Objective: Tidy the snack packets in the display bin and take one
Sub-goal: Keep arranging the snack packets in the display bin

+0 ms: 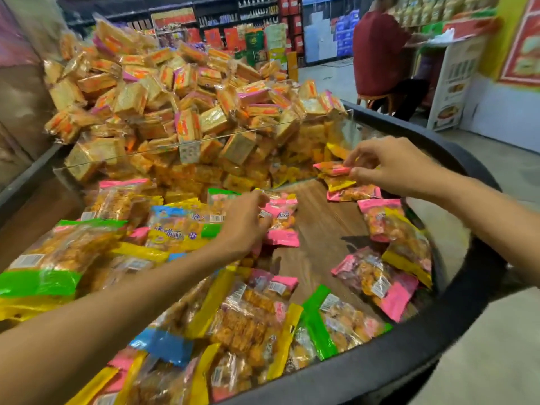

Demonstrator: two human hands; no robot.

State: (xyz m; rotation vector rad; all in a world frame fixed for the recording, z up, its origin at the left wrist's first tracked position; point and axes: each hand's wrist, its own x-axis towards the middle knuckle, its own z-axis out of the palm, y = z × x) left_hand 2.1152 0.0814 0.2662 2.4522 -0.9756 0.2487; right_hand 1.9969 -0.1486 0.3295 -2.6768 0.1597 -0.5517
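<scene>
the display bin (455, 340) curves around me, its dark rim sweeping from near right to far right, its wood-grain floor (324, 229) bare in the middle. behind a clear divider (204, 147) a heap of square orange-and-pink packets (175, 92) rises well above the rim. on my side the snack packets (248, 314) lie loose in pink, green, yellow and blue wrappers, thick along the left and near edge, thinner along the right wall. a person in a red top (380, 51) stands in the aisle beyond, by the shelves.

my left hand (245, 220) reaches across the pile, palm down, fingers curled on a pink-edged packet (282, 222) at the edge of the bare floor; i cannot tell how firmly they hold it. my right hand (388, 165) is at the far right by the divider, thumb and fingertips pinching a small pink-and-orange packet (333, 168), raised just above the few packets lying beneath it.
</scene>
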